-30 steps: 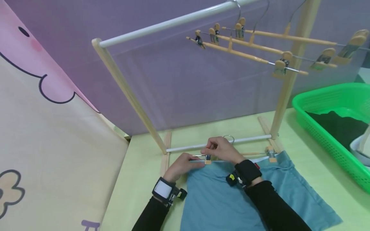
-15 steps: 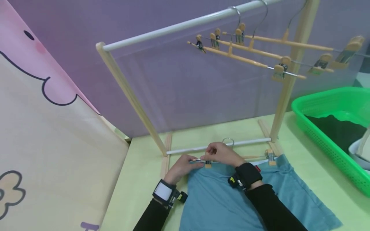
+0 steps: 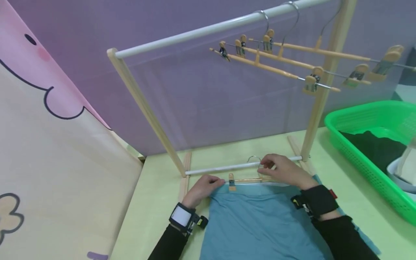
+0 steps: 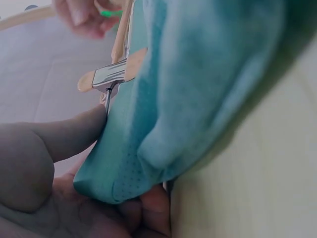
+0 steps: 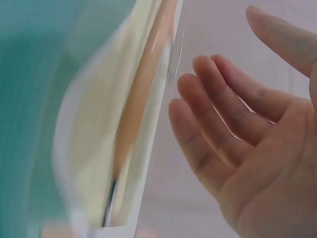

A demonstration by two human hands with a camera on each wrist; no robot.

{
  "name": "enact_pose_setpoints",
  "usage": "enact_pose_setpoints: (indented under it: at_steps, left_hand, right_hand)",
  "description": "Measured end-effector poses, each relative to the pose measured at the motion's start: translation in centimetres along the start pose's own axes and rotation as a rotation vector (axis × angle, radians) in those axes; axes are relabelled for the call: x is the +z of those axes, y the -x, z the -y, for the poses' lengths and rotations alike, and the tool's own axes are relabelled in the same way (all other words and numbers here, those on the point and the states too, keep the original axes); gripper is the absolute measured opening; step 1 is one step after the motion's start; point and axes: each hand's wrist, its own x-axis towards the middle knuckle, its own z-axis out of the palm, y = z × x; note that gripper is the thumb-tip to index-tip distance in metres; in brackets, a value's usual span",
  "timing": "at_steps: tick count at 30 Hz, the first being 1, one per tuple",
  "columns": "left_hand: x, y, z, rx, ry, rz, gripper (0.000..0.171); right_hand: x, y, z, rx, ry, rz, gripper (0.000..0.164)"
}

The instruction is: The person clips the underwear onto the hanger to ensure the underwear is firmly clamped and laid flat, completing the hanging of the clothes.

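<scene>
- Teal cloth point(image 3: 256, 220) is pinched at its far left corner by the left hand point(image 3: 203, 189), the thumb laid in front and the fingers tucked behind.
- Nothing is held by the right hand point(image 3: 287, 171); its fingers are loosely bent and its thumb is spread away, just near the hook point(image 3: 254, 156).
- On the bench point(image 3: 159, 187) the cloth is spread to the near side of a hanger point(image 3: 248, 180), its far edge set along the bar. That edge seems to be gripped by the left clip point(image 3: 232, 182); the bar's right end is hidden by the right hand in the head view.
- For neat work, the corner is best held flat and level with the bar. A slack bow in the edge shows in the right wrist view and would be worth smoothing, with the whole band seated between the clip's pads.
- Just beyond, the lower rail point(image 3: 224, 168) of a wooden rack point(image 3: 146, 108) is crossed by the hook.
- Three clip hangers point(image 3: 273, 70) are hung at the upper right; dark cloth point(image 3: 373, 148) is held in a green basket point(image 3: 367, 121) at right.
</scene>
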Motion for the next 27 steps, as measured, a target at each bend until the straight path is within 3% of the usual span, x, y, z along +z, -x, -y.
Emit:
enact_pose_setpoints:
  at_steps: [8,13,19,27]
  left_hand:
    - [-0.1,-0.1,0.3,0.005,-0.001,-0.036,0.024]
    - [0.0,0.0,0.3,-0.014,-0.031,-0.077,0.021]
    - [0.1,0.0,0.3,-0.043,-0.058,-0.104,0.018]
    - [-0.2,0.0,0.3,-0.026,-0.053,-0.109,0.017]
  right_hand:
    - [-3.7,3.6,-3.4,0.094,0.044,-0.026,0.038]
    - [-4.3,4.3,-4.7,0.12,0.064,-0.014,0.041]
    - [-4.2,4.5,-5.2,0.162,0.027,0.065,0.05]
    - [-3.8,4.6,-6.4,0.035,-0.036,0.133,0.014]
